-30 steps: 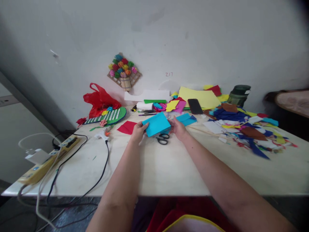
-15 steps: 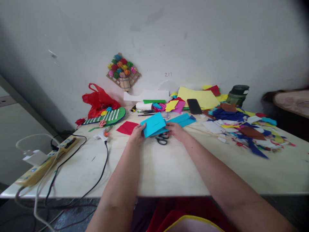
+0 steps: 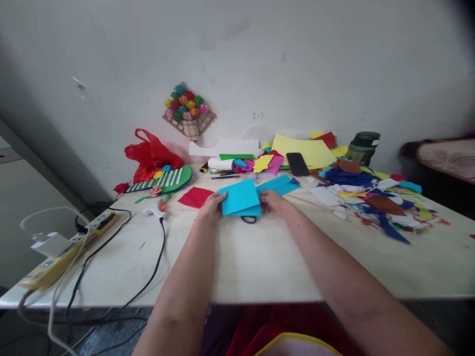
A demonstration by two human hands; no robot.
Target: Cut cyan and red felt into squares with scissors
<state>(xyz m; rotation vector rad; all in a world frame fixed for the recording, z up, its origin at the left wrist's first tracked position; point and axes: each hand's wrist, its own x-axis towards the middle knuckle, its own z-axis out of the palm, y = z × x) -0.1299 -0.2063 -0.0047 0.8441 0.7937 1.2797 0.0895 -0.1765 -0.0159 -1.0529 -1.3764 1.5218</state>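
A folded sheet of bright blue paper [image 3: 240,198] is held between my two hands above the table. My left hand [image 3: 212,204] grips its left edge, thumb on top. At the right edge my right hand [image 3: 271,200] is closed on the same paper, its fingertips partly hidden. Under the paper lies a pair of scissors [image 3: 249,220]; only a dark handle loop shows. Another blue paper strip [image 3: 278,184] rests just behind my right hand. To the left of my left hand lies a red paper piece [image 3: 194,197].
A glue gun [image 3: 156,209] with a black cord and a yellow power strip [image 3: 48,267] are on the left. Behind them sit a green guitar-shaped craft [image 3: 178,179] and a red bag [image 3: 150,154]. Paper scraps [image 3: 382,202], a phone [image 3: 297,164] and a bottle [image 3: 362,147] are right.
The blue paper has turned flatter and come slightly nearer and to the right, covering more of the scissors. My right hand has moved a little right along with it.
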